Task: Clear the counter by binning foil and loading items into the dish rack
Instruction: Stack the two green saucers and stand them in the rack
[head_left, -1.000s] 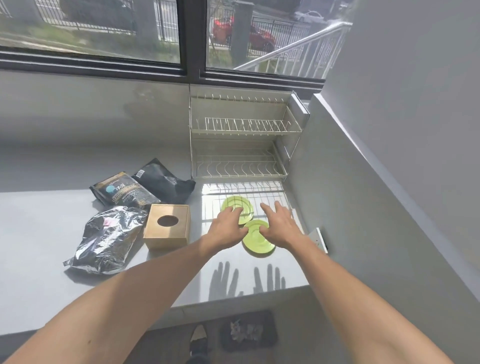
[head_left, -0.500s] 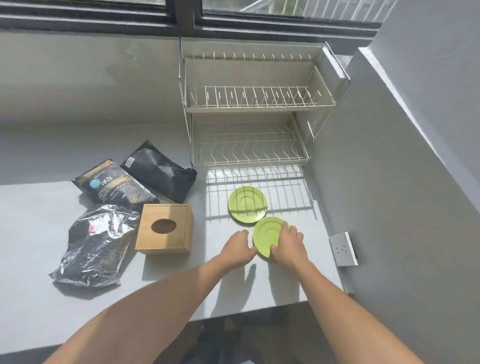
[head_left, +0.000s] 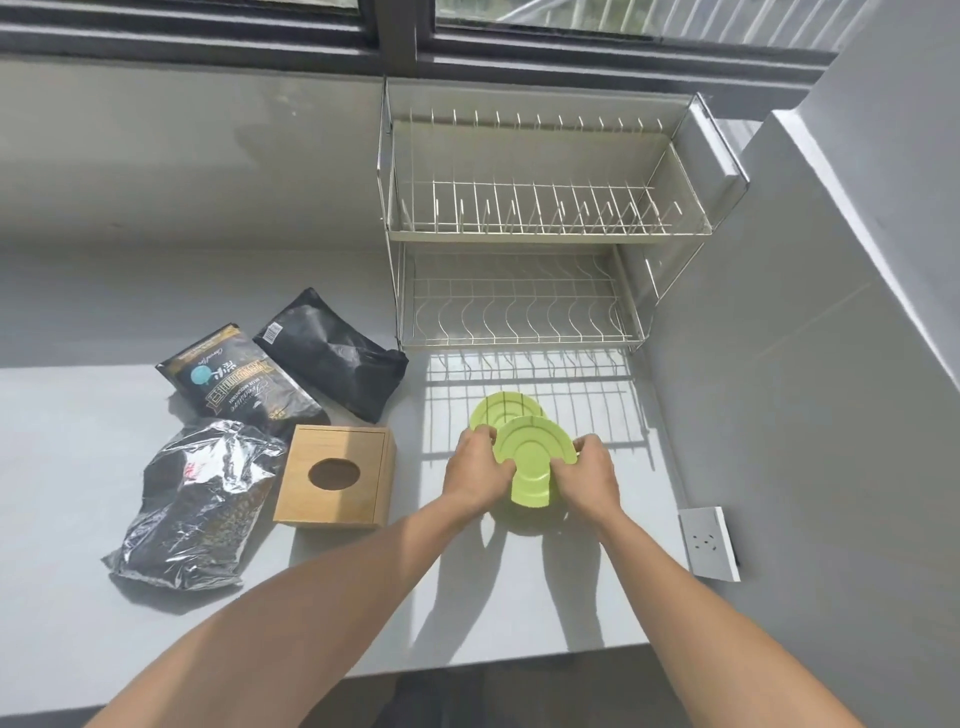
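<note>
A green plate (head_left: 532, 460) is lifted off the grey counter (head_left: 78, 441), tilted with its underside toward me. My left hand (head_left: 475, 473) grips its left edge and my right hand (head_left: 587, 480) grips its right edge. A second green plate (head_left: 498, 410) lies flat on the counter just behind, partly hidden by the held one. The two-tier wire dish rack (head_left: 540, 234) stands behind the plates against the back wall, both tiers bare. A crumpled silver foil bag (head_left: 197, 499) lies at the left.
A wooden tissue box (head_left: 337, 475) sits left of my hands. Two black pouches (head_left: 244, 379) (head_left: 332, 353) lie behind it. A wall socket (head_left: 709, 543) is on the grey right wall. The counter's front edge runs below my forearms.
Both hands closed on the nearer green plate and raised it off the counter, tilting it up in front of the second plate. The camera view dipped lower toward the counter.
</note>
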